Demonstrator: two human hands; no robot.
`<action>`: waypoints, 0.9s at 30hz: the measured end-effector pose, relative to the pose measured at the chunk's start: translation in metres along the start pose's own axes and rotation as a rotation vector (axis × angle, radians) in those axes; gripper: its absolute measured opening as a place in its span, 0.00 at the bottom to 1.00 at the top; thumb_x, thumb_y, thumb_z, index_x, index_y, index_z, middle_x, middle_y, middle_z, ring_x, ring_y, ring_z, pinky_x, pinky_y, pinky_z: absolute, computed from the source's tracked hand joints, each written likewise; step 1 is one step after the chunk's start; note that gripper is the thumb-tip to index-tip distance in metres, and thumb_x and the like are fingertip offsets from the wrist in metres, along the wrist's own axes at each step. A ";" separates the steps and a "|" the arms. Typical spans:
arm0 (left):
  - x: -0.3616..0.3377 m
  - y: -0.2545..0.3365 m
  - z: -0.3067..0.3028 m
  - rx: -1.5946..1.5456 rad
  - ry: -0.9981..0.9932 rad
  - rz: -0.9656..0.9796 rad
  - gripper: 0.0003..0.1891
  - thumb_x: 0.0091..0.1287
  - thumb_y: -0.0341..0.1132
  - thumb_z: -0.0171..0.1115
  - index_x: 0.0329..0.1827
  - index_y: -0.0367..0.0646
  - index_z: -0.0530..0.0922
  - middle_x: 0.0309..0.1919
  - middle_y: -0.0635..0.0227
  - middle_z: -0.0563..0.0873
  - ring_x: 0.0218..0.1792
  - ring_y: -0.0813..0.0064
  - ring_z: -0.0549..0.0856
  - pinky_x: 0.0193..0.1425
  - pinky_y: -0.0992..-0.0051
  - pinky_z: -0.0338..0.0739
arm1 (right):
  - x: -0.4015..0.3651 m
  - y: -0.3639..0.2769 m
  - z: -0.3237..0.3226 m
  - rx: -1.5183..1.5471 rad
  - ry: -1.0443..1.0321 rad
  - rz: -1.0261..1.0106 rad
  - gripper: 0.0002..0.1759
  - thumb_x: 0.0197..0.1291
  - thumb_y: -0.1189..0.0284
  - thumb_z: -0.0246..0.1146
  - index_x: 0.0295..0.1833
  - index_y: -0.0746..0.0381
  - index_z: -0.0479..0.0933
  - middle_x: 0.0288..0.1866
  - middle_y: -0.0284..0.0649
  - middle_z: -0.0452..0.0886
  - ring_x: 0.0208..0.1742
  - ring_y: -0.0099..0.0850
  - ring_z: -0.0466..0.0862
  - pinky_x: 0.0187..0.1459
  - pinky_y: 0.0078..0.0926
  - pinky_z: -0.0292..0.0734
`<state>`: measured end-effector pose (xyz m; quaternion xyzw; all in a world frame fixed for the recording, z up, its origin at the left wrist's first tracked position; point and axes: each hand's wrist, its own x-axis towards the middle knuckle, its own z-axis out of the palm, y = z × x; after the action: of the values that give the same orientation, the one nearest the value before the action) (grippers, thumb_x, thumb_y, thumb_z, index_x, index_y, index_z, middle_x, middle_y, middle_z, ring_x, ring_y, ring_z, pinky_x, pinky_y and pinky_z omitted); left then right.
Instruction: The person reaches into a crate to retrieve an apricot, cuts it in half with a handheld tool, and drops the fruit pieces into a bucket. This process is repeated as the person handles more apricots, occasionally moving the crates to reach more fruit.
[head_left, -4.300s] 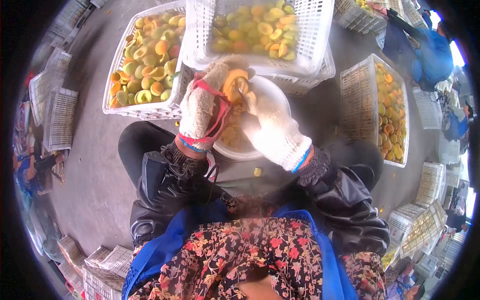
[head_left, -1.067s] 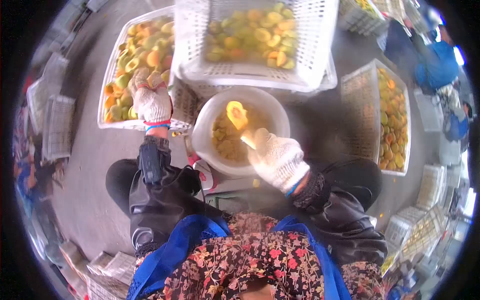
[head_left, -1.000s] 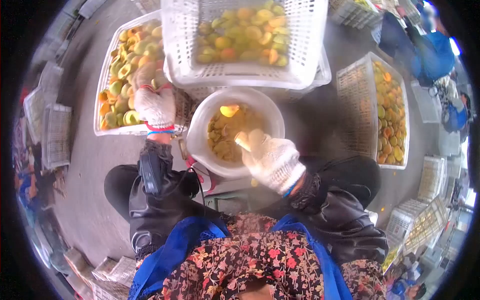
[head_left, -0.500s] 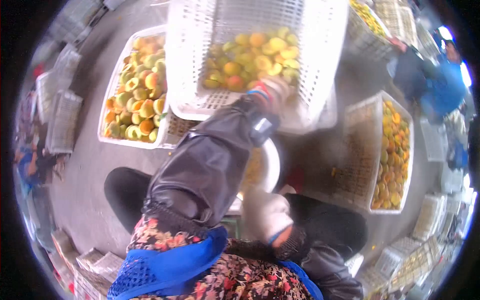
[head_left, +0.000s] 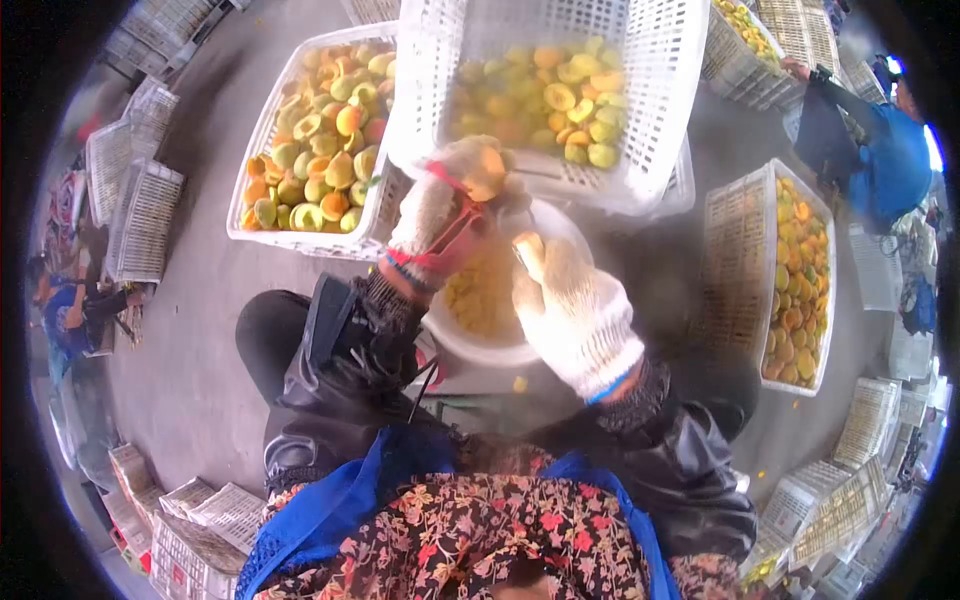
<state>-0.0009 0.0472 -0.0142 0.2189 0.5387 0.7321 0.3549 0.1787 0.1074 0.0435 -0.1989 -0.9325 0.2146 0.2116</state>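
My left hand, in a white knit glove with red on it, is closed around an orange-yellow peach at the near edge of the front white crate. Inside that crate lie yellow-green peaches, some of them halved. My right hand, gloved in white, is closed on a small tool with a tan handle; its thin end near the peach is blurred. Below both hands stands a white basin with yellowish pieces in it, partly covered by the gloves.
To the left, a white crate holds peach halves. Another fruit-filled crate stands tilted in view at right. A person in blue is at the far right, another person at far left. Stacked crates line the sides.
My left hand has come back from inside the front crate and now holds a peach. My right hand has risen from near my lap to above the basin. The view has shifted slightly.
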 end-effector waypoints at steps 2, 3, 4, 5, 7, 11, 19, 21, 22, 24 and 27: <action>-0.030 0.009 0.002 -0.280 -0.078 -0.017 0.15 0.71 0.32 0.53 0.59 0.41 0.74 0.51 0.59 0.82 0.52 0.62 0.82 0.58 0.66 0.79 | 0.000 -0.007 0.004 -0.022 -0.080 0.058 0.09 0.59 0.68 0.62 0.41 0.62 0.74 0.24 0.44 0.78 0.25 0.45 0.82 0.27 0.40 0.78; -0.042 0.013 0.000 -0.554 -0.150 -0.021 0.16 0.72 0.31 0.53 0.62 0.40 0.72 0.52 0.57 0.81 0.55 0.61 0.81 0.60 0.65 0.78 | -0.001 -0.008 0.011 0.015 -0.037 -0.047 0.10 0.59 0.68 0.62 0.41 0.62 0.74 0.24 0.44 0.77 0.25 0.44 0.81 0.27 0.40 0.78; -0.049 0.013 -0.004 -0.387 -0.111 -0.049 0.16 0.75 0.33 0.50 0.63 0.40 0.70 0.54 0.57 0.80 0.56 0.63 0.81 0.60 0.65 0.77 | -0.002 -0.008 0.017 0.052 0.006 -0.150 0.10 0.59 0.68 0.61 0.42 0.63 0.74 0.24 0.45 0.77 0.24 0.44 0.81 0.27 0.39 0.77; -0.054 0.014 -0.007 -0.393 -0.106 -0.052 0.16 0.75 0.33 0.50 0.63 0.40 0.70 0.54 0.57 0.80 0.56 0.63 0.81 0.60 0.65 0.77 | -0.003 -0.008 0.024 0.049 -0.003 -0.149 0.10 0.59 0.68 0.61 0.42 0.63 0.74 0.24 0.45 0.77 0.24 0.44 0.81 0.27 0.39 0.77; -0.060 0.015 -0.007 -0.795 -0.057 -0.165 0.17 0.76 0.35 0.50 0.63 0.38 0.69 0.55 0.58 0.79 0.55 0.66 0.81 0.58 0.66 0.78 | -0.004 -0.007 0.031 0.087 0.072 -0.230 0.11 0.59 0.68 0.62 0.43 0.64 0.74 0.26 0.45 0.78 0.26 0.44 0.81 0.28 0.39 0.77; -0.067 0.008 -0.004 -0.084 0.113 -0.001 0.17 0.76 0.40 0.51 0.60 0.37 0.71 0.53 0.59 0.80 0.53 0.67 0.81 0.56 0.68 0.79 | -0.004 -0.004 0.035 0.020 -0.011 -0.313 0.14 0.58 0.67 0.62 0.44 0.66 0.76 0.32 0.46 0.80 0.34 0.44 0.83 0.36 0.41 0.79; -0.062 0.020 0.008 -0.453 0.008 -0.052 0.17 0.75 0.45 0.51 0.52 0.39 0.75 0.43 0.64 0.82 0.42 0.73 0.83 0.40 0.75 0.80 | -0.009 0.002 0.049 -0.006 -0.067 -0.342 0.13 0.60 0.66 0.60 0.42 0.65 0.77 0.33 0.49 0.80 0.35 0.46 0.82 0.38 0.43 0.78; -0.062 0.016 0.010 -0.417 0.042 -0.026 0.19 0.75 0.48 0.50 0.50 0.39 0.75 0.42 0.64 0.82 0.41 0.74 0.83 0.38 0.76 0.79 | -0.010 0.001 0.049 0.028 -0.120 -0.302 0.12 0.60 0.66 0.60 0.42 0.64 0.77 0.33 0.49 0.80 0.35 0.47 0.82 0.38 0.43 0.78; -0.061 0.014 0.011 -0.382 0.073 0.008 0.20 0.75 0.50 0.49 0.47 0.39 0.76 0.42 0.64 0.82 0.40 0.75 0.83 0.35 0.76 0.79 | -0.008 0.001 0.050 0.057 -0.042 -0.370 0.11 0.61 0.66 0.59 0.40 0.64 0.77 0.29 0.47 0.79 0.31 0.44 0.82 0.34 0.40 0.78; -0.055 0.011 0.001 -0.377 0.015 -0.045 0.19 0.75 0.49 0.50 0.48 0.40 0.75 0.41 0.65 0.82 0.40 0.75 0.83 0.34 0.76 0.78 | -0.002 -0.008 0.041 0.086 0.036 -0.435 0.11 0.63 0.66 0.58 0.38 0.63 0.77 0.26 0.44 0.78 0.27 0.41 0.81 0.30 0.37 0.77; -0.051 0.019 0.007 -0.376 0.029 -0.110 0.18 0.75 0.47 0.52 0.51 0.39 0.75 0.40 0.65 0.82 0.38 0.75 0.83 0.37 0.76 0.80 | 0.011 -0.024 0.013 0.962 -0.665 0.524 0.11 0.65 0.66 0.56 0.33 0.62 0.75 0.20 0.37 0.74 0.17 0.32 0.76 0.19 0.28 0.72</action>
<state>0.0316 0.0094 0.0094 0.1084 0.4085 0.8023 0.4215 0.1567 0.0886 0.0478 -0.2258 -0.6684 0.7038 -0.0826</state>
